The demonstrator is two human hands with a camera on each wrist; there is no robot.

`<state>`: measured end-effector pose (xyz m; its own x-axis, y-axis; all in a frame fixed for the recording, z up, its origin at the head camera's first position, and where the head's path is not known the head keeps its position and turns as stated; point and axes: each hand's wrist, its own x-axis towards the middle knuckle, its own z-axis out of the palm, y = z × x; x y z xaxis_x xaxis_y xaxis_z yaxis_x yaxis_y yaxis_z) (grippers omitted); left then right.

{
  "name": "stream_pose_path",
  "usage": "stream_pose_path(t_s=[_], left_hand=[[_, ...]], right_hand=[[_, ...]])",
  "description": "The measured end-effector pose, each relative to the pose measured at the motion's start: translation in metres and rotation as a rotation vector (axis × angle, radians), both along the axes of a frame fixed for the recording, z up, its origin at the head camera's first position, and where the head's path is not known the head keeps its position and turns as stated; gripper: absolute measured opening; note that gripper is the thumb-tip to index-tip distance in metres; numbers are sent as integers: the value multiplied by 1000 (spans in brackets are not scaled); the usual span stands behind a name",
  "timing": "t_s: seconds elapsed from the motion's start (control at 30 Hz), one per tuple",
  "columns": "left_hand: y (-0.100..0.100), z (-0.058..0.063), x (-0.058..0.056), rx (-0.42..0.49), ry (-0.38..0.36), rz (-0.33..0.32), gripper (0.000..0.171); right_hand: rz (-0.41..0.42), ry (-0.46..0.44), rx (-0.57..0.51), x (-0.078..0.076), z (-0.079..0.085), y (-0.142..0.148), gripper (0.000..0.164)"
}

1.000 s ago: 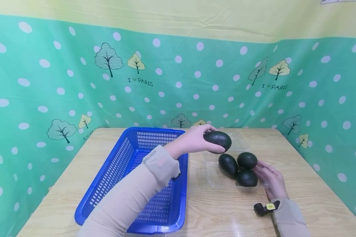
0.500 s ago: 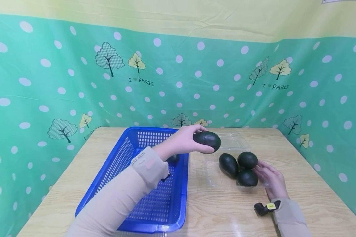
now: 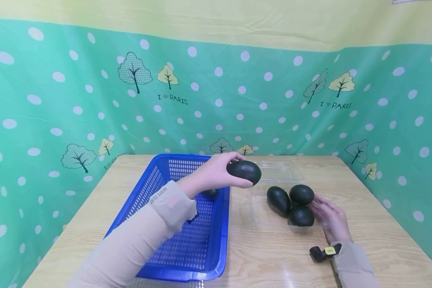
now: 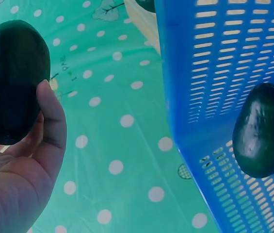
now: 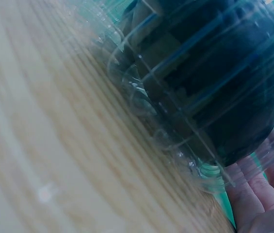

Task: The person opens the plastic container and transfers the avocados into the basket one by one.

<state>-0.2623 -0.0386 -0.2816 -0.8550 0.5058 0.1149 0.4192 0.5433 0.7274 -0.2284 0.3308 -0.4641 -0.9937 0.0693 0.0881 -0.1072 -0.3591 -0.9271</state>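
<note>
My left hand [image 3: 216, 171] grips a dark green avocado [image 3: 244, 173] around one end, above the table between the blue basket and the clear plastic container [image 3: 255, 212]. In the left wrist view the thumb curls along the held avocado [image 4: 14, 82]. Another avocado [image 4: 262, 131] lies inside the blue basket [image 4: 175, 107]. Three avocados [image 3: 301, 195] sit together in the container. My right hand [image 3: 332, 219] holds the container's right edge; in the right wrist view its fingers [image 5: 246, 196] lie behind the clear rim, partly hidden.
The container's clear lid [image 3: 284, 171] lies open toward the back of the wooden table [image 3: 259, 256]. A green dotted curtain [image 3: 237, 88] hangs behind and at both sides. The slotted basket takes up the table's left half.
My left hand has moved left with the avocado, from over the container toward the basket's right rim. The avocado in the basket has come into view. The right hand stays put.
</note>
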Motion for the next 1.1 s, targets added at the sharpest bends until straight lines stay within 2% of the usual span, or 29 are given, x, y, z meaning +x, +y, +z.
stream_pose_path(t_s=[0.4,0.53,0.87,0.97,1.1], left_hand=[[-10,-3,8,-8,69,-42,55],[-13,-6,12,-22,72,-50,52],[-22,-11,18,-91,90,-56,56],[-26,-14,19,-132,110,-61,57],[-32,-16,22,-179,99,-60,57]], right_hand=[[-6,-6,-2,0,1,-1,31],[-9,-13,-4,0,1,-1,32],[-17,-16,13,1,1,-2,31],[-16,-15,14,1,1,-1,31],[-19,-16,5,1,1,-1,32]])
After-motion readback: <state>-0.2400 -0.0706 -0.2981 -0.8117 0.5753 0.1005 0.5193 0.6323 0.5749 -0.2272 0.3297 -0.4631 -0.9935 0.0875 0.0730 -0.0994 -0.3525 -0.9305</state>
